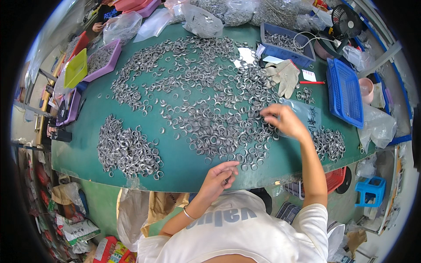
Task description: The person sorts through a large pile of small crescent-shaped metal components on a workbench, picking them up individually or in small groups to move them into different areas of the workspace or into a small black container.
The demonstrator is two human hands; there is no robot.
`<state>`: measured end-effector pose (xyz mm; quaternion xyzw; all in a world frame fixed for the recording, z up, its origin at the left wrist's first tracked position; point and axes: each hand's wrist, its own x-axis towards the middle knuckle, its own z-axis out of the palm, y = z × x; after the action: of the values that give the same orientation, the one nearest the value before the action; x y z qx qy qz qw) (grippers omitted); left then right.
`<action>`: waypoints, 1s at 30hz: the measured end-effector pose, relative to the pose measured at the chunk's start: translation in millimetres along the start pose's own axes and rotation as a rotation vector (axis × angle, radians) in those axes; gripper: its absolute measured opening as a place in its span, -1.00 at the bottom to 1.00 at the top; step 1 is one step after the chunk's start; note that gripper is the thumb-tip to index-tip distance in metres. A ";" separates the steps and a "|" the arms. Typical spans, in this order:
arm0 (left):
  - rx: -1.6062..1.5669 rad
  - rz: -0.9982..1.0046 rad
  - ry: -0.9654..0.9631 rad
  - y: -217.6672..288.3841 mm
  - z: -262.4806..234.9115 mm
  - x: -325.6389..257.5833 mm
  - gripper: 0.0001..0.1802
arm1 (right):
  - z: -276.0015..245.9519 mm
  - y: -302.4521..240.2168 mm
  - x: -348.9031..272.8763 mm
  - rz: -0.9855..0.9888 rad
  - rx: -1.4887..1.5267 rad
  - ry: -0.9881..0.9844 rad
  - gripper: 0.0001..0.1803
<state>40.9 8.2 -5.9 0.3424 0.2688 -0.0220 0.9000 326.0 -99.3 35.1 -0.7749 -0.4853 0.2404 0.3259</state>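
A wide spread of small grey metal rings (210, 125) covers the middle of the green tabletop (83, 144). At the near edge, my left hand (218, 177) is closed with its index finger stretched to the right. One dark metal ring (227, 179) shows among its curled fingers. Farther right, my right hand (284, 120) reaches over the right side of the spread. Its bent fingertips are slightly apart, just at the loose rings, and nothing held shows between them.
Separate ring piles lie at left (127, 149) and right (329, 143). Work gloves (283, 76), a red pen (312, 82) and a clear bag (302, 115) lie rightward. Blue baskets (345, 93), a blue bin (287, 52), a fan (346, 21) and a purple tray (103, 61) border the table.
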 end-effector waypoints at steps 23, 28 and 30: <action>0.094 0.095 -0.008 -5.2 11.9 10.0 -0.74 | 97.7 -67.8 -92.2 0.148 0.316 0.251 -0.85; -0.169 0.085 -0.092 -7.4 7.2 14.9 -0.78 | 87.1 -46.7 -67.9 0.024 -0.072 0.581 -0.80; -0.223 0.070 -0.092 -5.4 14.3 11.3 -0.80 | 84.6 -30.0 -61.7 -0.070 -0.295 0.587 -0.82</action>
<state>56.1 -3.3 -6.0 0.2480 0.2160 0.0241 0.9441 224.4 -123.0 3.8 -0.8328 -0.4265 -0.0776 0.3443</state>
